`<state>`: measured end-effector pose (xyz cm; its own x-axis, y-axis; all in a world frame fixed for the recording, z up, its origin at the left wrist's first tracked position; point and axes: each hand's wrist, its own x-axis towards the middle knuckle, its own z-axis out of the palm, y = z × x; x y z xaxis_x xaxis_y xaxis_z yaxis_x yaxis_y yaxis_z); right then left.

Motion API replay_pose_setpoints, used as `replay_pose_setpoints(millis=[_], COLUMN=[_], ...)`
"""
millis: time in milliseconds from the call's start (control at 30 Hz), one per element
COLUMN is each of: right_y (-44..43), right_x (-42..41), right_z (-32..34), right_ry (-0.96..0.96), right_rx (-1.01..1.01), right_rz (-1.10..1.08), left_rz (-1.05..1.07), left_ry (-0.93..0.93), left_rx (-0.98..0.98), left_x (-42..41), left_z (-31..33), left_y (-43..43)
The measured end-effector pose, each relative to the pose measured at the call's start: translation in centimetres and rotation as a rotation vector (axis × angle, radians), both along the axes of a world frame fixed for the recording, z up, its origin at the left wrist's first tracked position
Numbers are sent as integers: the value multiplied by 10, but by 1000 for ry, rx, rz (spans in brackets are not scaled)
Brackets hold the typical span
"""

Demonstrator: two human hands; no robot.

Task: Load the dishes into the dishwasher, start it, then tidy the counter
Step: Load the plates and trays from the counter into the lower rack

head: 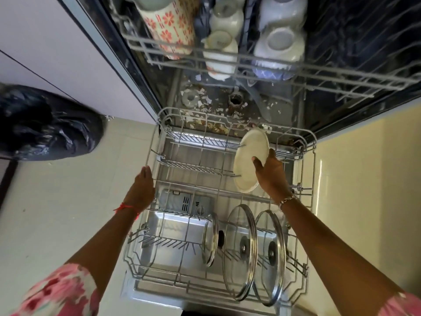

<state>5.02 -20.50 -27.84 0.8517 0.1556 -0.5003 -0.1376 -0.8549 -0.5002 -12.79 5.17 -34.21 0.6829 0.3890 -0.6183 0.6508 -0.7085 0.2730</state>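
Note:
The dishwasher's lower rack [308,142] is pulled out over the open door. My right hand [271,172] grips a cream plate [249,156] by its right edge and holds it on edge among the tines at the rack's far right. My left hand [143,188] rests on the rack's left rim, fingers over the wire. Three glass lids [240,252] stand upright in the near tines. The upper rack [227,55] carries a floral mug [168,26], white cups [224,19] and bowls [281,42].
A black rubbish bag [45,124] lies on the tiled floor to the left. White cabinet fronts [57,49] flank the dishwasher's left side. Food scraps litter the tub floor [216,103] behind the lower rack. The floor on the right is pale yellow.

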Motion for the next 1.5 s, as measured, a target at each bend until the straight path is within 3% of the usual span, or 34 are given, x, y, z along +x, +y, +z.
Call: replay_pose_setpoints(millis=[200,333,467,633,867,967,1100,1167,1500], right_y=[-1,13,32,76,183,242,316,348,522], right_x=[-39,-86,-138,-202,-263,-293,-330,-349,-339], right_z=[92,176,244,310,336,346,360,369,386], right_ry=[-39,40,-11,-73,-260,-327,-363,-368,-483], right_rx=[-16,-31,-8,-42,-57,-90,-94,-47,40], right_rz=[121,183,370,632,721,734,769,763,856], left_rz=[-134,-132,-148,-88,-121,-110,-48,-18,172], left_ry=[-57,-171,-173,-154,-273,-291,-239,-329,-507], left_rx=[59,51,88,192,478,504,414,315,367], left_x=[0,-20,-62,-116,-202,-252,-309,-326,-330], left_z=[99,189,282,356,361,375,418,433,450], left_y=[-15,-31,-36,-4,110,166,229,259,409])
